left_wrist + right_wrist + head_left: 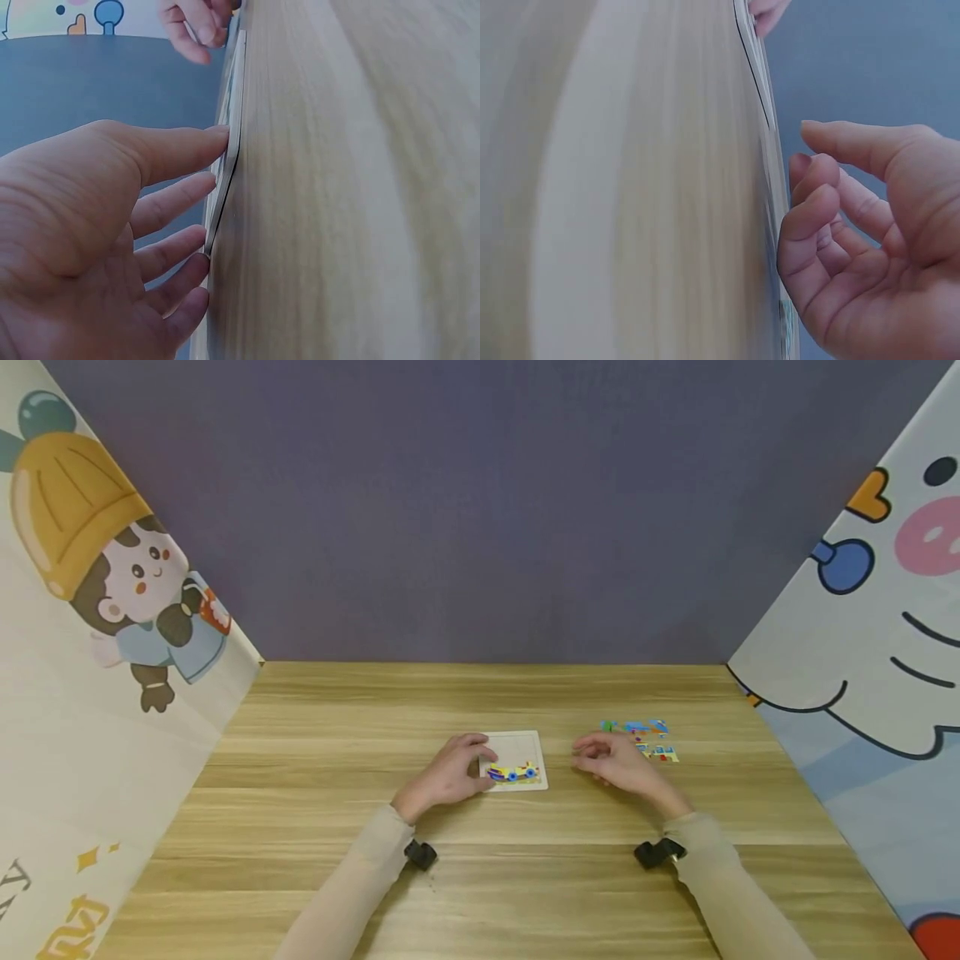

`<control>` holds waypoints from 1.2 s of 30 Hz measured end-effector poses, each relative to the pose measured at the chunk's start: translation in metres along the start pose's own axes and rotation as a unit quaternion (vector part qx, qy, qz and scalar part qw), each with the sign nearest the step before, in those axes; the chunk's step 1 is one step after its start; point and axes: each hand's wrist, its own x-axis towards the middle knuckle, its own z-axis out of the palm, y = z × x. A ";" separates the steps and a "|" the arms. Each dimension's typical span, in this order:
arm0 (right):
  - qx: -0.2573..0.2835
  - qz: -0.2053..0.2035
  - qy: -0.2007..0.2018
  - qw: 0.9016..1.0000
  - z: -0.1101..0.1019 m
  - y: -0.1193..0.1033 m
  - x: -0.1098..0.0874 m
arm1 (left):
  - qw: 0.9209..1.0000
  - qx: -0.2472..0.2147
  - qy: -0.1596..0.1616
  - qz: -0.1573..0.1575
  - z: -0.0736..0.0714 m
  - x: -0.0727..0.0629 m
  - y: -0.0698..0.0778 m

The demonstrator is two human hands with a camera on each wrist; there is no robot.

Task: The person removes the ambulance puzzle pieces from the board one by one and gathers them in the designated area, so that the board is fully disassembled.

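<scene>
A white puzzle tray (517, 747) lies flat on the table, with a few joined puzzle pieces (513, 773) showing a yellow and blue vehicle along its near side. My left hand (452, 768) rests at the tray's left side. Its thumb and fingers, fairly straight, touch the tray board (234, 135) in the left wrist view. To the right of the tray hovers my right hand (617, 763), close over the table. Its fingers (810, 214) are loosely curled and hold nothing, the thumb apart from them. Loose puzzle pieces (657, 727) lie behind the right hand, which partly hides them.
The wooden table (495, 877) meets a dark grey-blue panel (480, 527) at its back edge. Printed cartoon panels stand at the left (75, 760) and right (855, 793). Each wrist wears a black camera mount.
</scene>
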 end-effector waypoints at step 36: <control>-0.006 -0.047 -0.109 0.993 0.080 -0.051 0.028 | 1.000 0.010 0.017 -0.015 0.003 0.003 0.002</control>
